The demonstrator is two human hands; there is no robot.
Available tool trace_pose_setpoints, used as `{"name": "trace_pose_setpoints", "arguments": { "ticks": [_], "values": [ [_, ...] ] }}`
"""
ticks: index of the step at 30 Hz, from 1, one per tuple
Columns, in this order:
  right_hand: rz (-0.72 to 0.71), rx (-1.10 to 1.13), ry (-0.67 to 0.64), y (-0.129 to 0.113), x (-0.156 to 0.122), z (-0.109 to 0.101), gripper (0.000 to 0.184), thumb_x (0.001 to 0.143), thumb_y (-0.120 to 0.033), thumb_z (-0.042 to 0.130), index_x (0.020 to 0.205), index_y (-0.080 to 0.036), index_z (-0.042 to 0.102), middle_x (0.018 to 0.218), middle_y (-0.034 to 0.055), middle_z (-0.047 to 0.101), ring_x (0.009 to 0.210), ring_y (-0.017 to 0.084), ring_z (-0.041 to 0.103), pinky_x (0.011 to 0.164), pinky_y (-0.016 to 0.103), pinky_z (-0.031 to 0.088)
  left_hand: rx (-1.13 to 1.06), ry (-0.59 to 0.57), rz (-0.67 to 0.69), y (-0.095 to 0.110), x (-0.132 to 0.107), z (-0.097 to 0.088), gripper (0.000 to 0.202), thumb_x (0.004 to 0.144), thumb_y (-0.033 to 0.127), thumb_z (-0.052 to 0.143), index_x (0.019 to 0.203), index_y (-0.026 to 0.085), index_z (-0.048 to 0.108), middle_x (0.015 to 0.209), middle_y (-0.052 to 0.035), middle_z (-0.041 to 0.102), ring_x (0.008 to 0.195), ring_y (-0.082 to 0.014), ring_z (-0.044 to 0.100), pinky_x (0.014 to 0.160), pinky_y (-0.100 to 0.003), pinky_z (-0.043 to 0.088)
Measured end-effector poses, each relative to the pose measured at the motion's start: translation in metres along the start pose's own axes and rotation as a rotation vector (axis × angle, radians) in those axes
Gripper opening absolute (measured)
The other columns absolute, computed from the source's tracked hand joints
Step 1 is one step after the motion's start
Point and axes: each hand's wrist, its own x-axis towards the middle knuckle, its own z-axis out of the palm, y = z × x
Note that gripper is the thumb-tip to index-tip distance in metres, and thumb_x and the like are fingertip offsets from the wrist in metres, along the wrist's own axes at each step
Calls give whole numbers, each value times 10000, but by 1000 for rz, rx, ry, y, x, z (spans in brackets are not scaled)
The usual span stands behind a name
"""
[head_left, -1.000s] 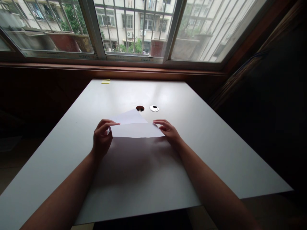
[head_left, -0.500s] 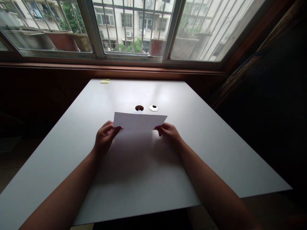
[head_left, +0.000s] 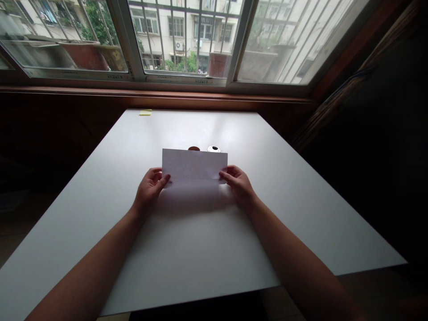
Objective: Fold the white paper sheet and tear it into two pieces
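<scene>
The white surface (head_left: 200, 258) is cut off at its near-left corner. Above its middle is the paper (head_left: 194, 164), lower edge lost in shadow. The left hand (head_left: 150, 185) pinches its left edge, the right hand (head_left: 240, 183) its right, some fingers hidden behind. Beyond: a partly hidden round cover (head_left: 209, 149), a yellow slip (head_left: 145, 113) by the far-left corner, a mostly hidden hole (head_left: 194, 148).

A bare left hand (head_left: 150, 186) and right hand (head_left: 240, 183) are seen, with uncovered forearms (head_left: 109, 254) broadening behind them.
</scene>
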Motion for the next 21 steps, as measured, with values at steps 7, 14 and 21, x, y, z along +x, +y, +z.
{"name": "trace_pose_setpoints", "arguments": {
  "ticks": [7,14,21],
  "values": [
    [2,49,99,-5,0,2,579,657,-390,848,1126,-264,532,702,-61,584,655,142,578,599,251,415,313,-20,398,1,-2,0,612,855,308,729,1397,296,445,909,-10,615,815,-149,621,815,-325,530],
    [-106,-62,88,0,2,0,496,726,-430,793,1116,-270,532,745,-45,572,711,158,566,693,294,449,510,-84,480,12,-4,0,285,897,282,684,1177,235,670,942,-61,662,810,-164,615,759,-299,498],
    [-562,-711,249,-12,-13,6,277,865,-386,689,1117,-294,622,1158,60,562,951,221,549,826,388,473,474,-48,407,11,-7,3,227,877,317,710,1081,218,703,991,-71,707,866,-185,664,812,-321,530]
  ]
}}
